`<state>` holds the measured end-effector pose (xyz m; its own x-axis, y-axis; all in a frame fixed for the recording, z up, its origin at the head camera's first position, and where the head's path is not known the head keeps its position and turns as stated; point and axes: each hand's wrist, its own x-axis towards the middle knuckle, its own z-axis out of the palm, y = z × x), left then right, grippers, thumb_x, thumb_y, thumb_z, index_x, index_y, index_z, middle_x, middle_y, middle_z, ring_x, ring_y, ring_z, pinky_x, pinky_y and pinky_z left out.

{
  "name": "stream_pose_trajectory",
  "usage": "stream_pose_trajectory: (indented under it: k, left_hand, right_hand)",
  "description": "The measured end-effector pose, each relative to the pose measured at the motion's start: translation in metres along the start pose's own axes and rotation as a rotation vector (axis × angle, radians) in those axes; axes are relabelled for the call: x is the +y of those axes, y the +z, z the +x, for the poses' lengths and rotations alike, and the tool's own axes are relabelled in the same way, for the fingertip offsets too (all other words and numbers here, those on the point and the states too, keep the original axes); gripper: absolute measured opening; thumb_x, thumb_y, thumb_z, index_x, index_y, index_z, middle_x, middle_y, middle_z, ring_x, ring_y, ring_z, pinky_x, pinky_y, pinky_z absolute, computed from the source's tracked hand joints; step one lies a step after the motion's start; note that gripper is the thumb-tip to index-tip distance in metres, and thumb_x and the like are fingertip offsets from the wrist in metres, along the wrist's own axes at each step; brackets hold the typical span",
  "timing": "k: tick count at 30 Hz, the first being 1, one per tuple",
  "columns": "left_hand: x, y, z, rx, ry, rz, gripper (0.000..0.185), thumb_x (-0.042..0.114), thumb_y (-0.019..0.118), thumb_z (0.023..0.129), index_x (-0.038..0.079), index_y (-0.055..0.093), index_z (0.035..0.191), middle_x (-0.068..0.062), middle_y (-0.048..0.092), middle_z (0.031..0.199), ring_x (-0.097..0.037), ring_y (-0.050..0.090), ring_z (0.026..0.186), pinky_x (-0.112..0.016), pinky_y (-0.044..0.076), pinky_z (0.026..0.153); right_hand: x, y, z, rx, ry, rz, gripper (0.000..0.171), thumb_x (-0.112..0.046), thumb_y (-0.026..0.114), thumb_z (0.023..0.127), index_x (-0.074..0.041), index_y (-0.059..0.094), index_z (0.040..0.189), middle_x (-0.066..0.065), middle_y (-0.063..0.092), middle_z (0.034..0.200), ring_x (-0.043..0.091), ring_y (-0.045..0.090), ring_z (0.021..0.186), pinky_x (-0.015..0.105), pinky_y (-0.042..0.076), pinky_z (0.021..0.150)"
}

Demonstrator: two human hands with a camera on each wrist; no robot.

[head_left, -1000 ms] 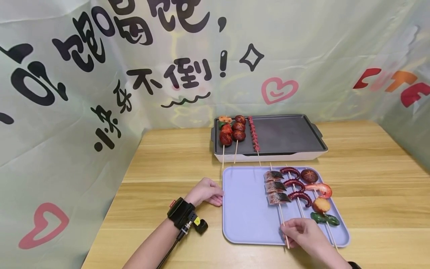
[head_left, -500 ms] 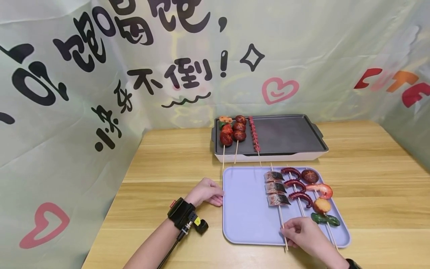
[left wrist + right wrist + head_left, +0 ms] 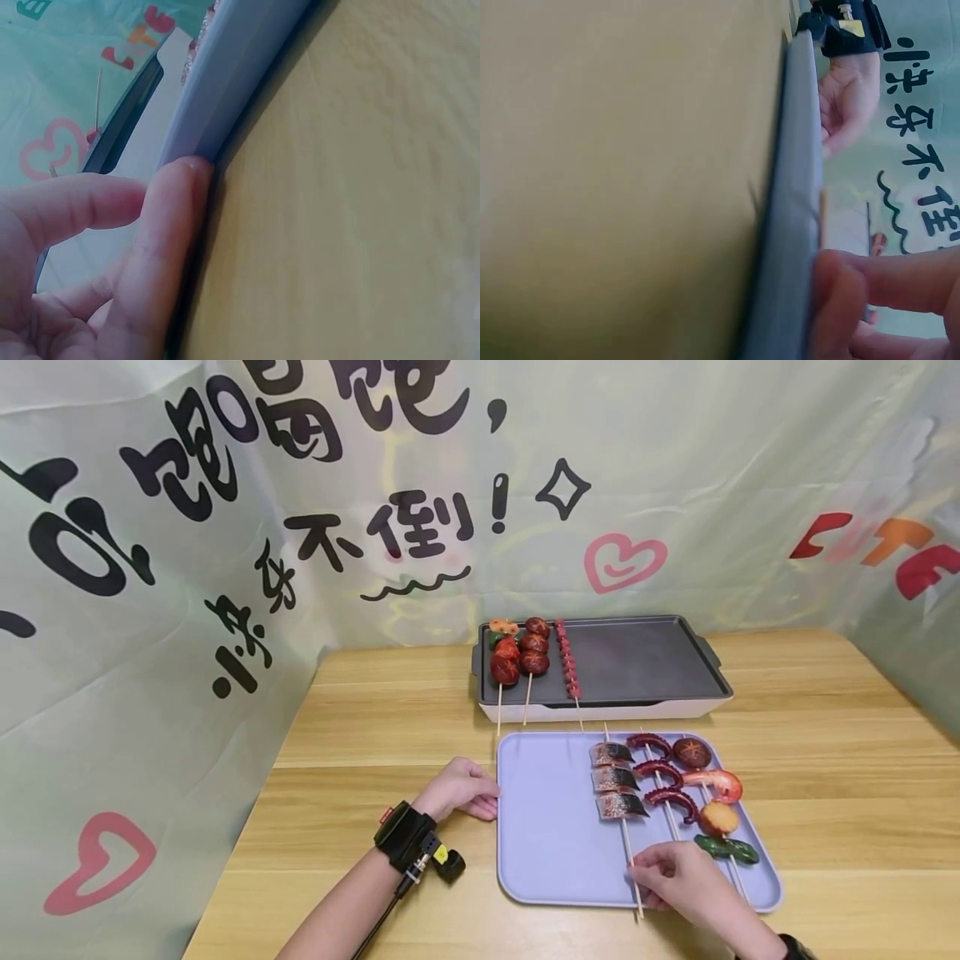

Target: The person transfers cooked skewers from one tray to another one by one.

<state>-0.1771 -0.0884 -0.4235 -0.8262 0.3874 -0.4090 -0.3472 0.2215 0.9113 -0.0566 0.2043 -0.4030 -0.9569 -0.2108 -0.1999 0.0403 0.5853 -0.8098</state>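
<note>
A lilac tray lies on the table with several food skewers along its right side. My right hand pinches the stick of a skewer of fish chunks near its lower end, over the tray's front rim. To its right lie a skewer of octopus tentacles and a mixed one with mushroom, shrimp and green pepper. At the tray's left edge, my left hand holds the rim between thumb and index finger. In the left wrist view, the thumb lies against the tray's outer side.
Behind the tray stands a dark griddle with a pale base. Its left part bears a mixed skewer, a mushroom skewer and a thin red skewer, their sticks reaching over the front edge. A printed cloth hangs behind.
The lower end of the fish skewer has shifted very slightly to the left in the right hand's pinch. The left hand and the tray stay where they were.
</note>
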Motion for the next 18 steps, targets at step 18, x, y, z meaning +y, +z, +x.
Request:
stream_pose_trajectory:
  k: [18]
  left_hand:
    - [-0.001,-0.001,0.0,0.003,-0.004,-0.005,0.012,-0.003,0.059,0.082,-0.013,0.061,0.085,-0.01,0.06,0.059,-0.015,0.061,0.051,-0.03,0.06,0.058]
  right_hand:
    - [0.009,-0.092,-0.001,0.418,-0.139,-0.32,0.023,-0.008,0.064,0.084,0.007,0.062,0.102,0.023,0.065,0.091,-0.004,0.056,0.072,0.017,0.051,0.054]
